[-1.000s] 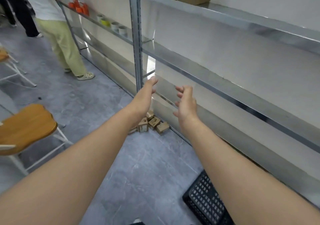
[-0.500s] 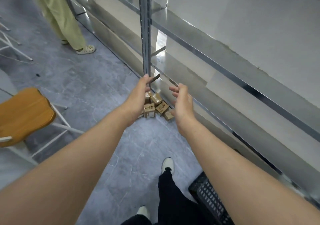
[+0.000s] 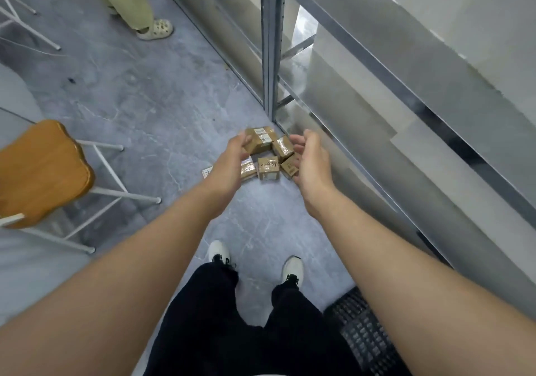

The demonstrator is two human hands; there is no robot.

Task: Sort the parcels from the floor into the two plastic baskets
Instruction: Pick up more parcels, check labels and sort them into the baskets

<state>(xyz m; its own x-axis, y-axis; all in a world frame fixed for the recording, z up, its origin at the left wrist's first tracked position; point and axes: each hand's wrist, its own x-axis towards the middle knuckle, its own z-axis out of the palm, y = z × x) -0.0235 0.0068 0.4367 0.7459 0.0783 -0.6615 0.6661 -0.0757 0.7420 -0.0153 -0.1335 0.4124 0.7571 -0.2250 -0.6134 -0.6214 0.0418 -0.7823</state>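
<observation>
Starting near right, a black plastic basket (image 3: 365, 335) waits. Farther, the left grip (image 3: 229, 162) and right grip (image 3: 311, 161) hover spread and empty above small taped cardboard parcels (image 3: 268, 168) on the floor (image 3: 162, 108). They are probably light and stiff, with slippery tape; hold opposite sides.

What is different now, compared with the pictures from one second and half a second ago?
Both hands came down from shelf height to the parcels: left hand and right hand now flank the pile, fingers relaxed, gripping nothing. The person stepped closer. Parcels unmoved by the shelf post; black basket stays on the floor.
</observation>
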